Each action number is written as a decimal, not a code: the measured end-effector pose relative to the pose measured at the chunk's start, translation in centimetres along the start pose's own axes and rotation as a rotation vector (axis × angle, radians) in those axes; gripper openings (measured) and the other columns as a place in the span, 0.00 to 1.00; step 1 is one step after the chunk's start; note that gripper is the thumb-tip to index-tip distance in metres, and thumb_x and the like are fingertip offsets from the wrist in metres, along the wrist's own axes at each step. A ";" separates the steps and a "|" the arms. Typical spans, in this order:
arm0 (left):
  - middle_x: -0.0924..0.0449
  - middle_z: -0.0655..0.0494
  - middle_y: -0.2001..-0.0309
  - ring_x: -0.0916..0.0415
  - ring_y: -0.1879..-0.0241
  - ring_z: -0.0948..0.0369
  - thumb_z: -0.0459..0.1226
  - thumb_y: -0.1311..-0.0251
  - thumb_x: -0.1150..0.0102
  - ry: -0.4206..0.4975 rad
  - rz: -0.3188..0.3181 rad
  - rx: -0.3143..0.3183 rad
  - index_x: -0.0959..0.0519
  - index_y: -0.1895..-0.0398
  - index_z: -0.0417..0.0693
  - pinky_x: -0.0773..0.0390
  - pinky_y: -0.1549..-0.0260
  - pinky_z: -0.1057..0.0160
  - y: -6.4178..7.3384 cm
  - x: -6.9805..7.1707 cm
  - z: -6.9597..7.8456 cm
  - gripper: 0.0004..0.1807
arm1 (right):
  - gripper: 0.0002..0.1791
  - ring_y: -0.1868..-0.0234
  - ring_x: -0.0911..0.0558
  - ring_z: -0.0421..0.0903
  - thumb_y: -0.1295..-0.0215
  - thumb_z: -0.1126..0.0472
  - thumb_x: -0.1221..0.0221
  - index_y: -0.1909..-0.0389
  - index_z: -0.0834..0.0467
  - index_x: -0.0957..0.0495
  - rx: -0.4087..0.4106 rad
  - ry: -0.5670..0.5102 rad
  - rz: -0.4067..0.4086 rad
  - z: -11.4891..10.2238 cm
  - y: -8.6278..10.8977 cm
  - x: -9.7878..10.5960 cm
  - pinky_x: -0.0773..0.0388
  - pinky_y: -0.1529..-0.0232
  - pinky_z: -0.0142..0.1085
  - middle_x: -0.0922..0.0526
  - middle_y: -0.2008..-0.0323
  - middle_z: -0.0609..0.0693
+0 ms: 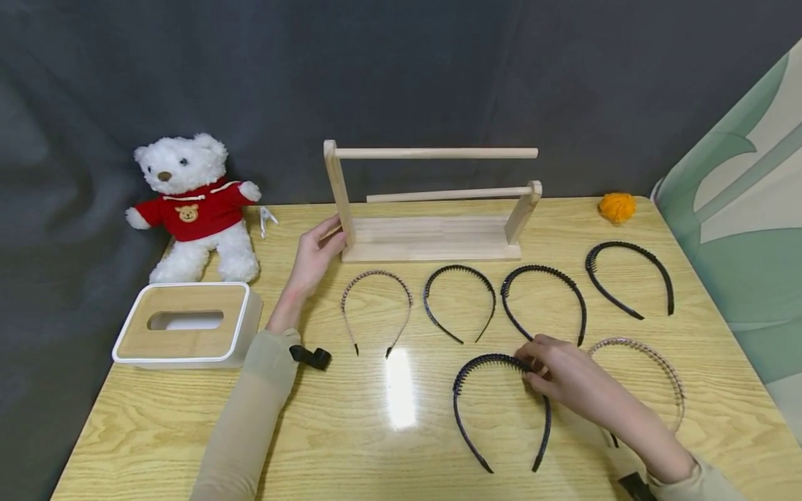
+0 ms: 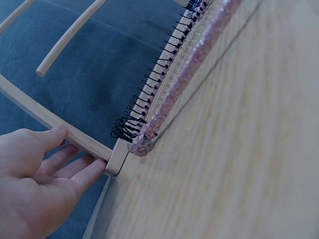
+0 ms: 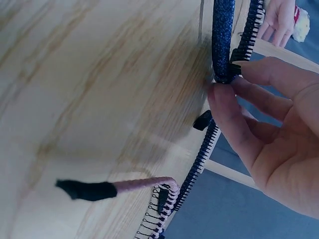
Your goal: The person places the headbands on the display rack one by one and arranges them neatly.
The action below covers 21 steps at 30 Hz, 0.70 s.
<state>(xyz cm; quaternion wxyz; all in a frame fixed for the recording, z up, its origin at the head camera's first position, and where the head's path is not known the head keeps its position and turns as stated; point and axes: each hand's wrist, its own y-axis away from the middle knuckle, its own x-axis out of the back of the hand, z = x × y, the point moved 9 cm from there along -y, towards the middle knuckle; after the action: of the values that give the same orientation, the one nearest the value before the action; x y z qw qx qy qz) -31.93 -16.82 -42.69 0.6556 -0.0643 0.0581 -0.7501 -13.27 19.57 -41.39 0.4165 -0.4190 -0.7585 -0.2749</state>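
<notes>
Gripping rack [image 1: 432,240], left hand [image 1: 315,255]; pinching headband [image 1: 495,358], right hand [image 1: 569,372]; grained table [image 1: 351,431] against dark curtain [image 1: 401,76].

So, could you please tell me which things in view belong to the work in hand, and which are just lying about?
Likely part of the work:
dark headband, pinched by the right hand
wooden rack, held by the left hand
five other headbands

Probably just lying about:
teddy bear
tissue box
small white object
orange ball-like object
</notes>
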 end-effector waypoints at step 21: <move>0.34 0.32 0.24 0.30 0.28 0.37 0.25 0.20 0.49 0.002 0.002 -0.012 0.34 0.22 0.30 0.23 0.30 0.53 0.0 0.0 0.0 0.26 | 0.14 0.66 0.15 0.33 0.37 0.68 0.25 0.51 0.61 0.12 0.069 -0.143 0.029 -0.7 0.8 2.5 0.11 0.68 0.30 0.10 0.62 0.46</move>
<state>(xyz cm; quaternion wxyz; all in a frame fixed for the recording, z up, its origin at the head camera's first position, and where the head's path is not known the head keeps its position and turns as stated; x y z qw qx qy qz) -31.97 -16.83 -42.67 0.6558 -0.0675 0.0630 -0.7492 -13.07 20.50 -38.83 0.3795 -0.4339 -0.7892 -0.2118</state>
